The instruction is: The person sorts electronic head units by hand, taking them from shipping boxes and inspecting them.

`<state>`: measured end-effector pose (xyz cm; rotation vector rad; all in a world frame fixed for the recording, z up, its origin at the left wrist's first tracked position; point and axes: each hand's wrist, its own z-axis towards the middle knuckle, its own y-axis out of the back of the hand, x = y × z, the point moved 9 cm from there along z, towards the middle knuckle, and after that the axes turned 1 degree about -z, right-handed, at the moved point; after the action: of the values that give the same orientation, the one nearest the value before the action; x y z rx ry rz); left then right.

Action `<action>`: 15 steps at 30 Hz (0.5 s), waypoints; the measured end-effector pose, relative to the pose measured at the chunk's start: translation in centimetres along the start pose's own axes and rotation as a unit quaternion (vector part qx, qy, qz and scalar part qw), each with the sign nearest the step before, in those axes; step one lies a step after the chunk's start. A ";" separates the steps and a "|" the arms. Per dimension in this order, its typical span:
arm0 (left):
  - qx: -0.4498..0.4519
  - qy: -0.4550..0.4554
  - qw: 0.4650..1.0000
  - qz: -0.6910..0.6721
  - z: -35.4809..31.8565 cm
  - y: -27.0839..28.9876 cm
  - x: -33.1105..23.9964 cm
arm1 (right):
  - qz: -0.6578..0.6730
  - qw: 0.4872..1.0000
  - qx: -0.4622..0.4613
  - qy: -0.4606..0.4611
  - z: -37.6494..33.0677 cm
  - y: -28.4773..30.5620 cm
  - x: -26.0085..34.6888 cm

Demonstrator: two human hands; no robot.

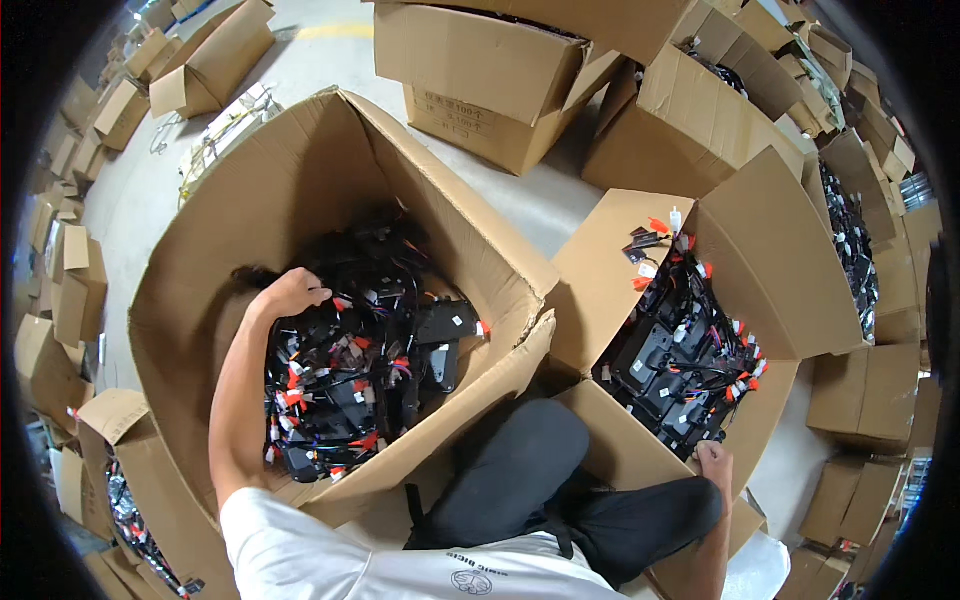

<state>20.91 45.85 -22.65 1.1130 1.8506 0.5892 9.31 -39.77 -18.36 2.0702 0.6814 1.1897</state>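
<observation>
My left hand (294, 293) reaches into the large cardboard box (200, 330) on the left. Its fingers are curled closed over a heap of black wired parts (345, 395); what they hold, if anything, is hidden. These are dark plastic housings with tangled cables and red and white plugs. By the near corner of the smaller open box (625, 440) on the right is my right hand (714, 462), its fingers bent closed. It is beside the end of a pile of similar black wired units (660, 365); I cannot make out what is in its grip.
More cartons (475, 120) stand beyond the two boxes, and others crowd both sides. At the lower left, a box (115, 415) holds more wired parts. Pale tangled cables (225, 135) lie on the grey floor (335, 60). My bent knee (545, 440) is between the boxes.
</observation>
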 end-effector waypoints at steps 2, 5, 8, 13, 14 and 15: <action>-0.062 -0.068 0.985 0.145 -4.5 3.9 -4.9 | -0.005 1.000 -0.001 -0.006 0.2 -0.8 1.4; -0.094 -0.083 0.988 0.090 -9.2 9.5 -13.1 | 0.030 0.999 0.020 0.010 1.0 -1.5 0.4; -0.142 -0.055 0.986 0.063 -14.8 14.5 -20.2 | 0.026 0.998 0.030 0.039 0.9 -1.3 0.3; -0.208 -0.094 0.973 0.016 -19.1 18.4 -23.5 | 0.028 0.994 0.043 0.092 1.0 -2.0 1.6; -0.233 -0.043 0.971 0.028 -19.3 19.3 -22.8 | 0.034 0.994 0.039 0.099 1.0 -1.7 1.1; -0.222 -0.097 0.970 0.011 -20.1 18.8 -25.6 | 0.012 0.992 0.045 0.115 1.2 -1.6 0.8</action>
<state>17.80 33.44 12.72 0.8572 1.4454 0.8291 10.56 -38.56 -19.58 2.0370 0.8325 1.4497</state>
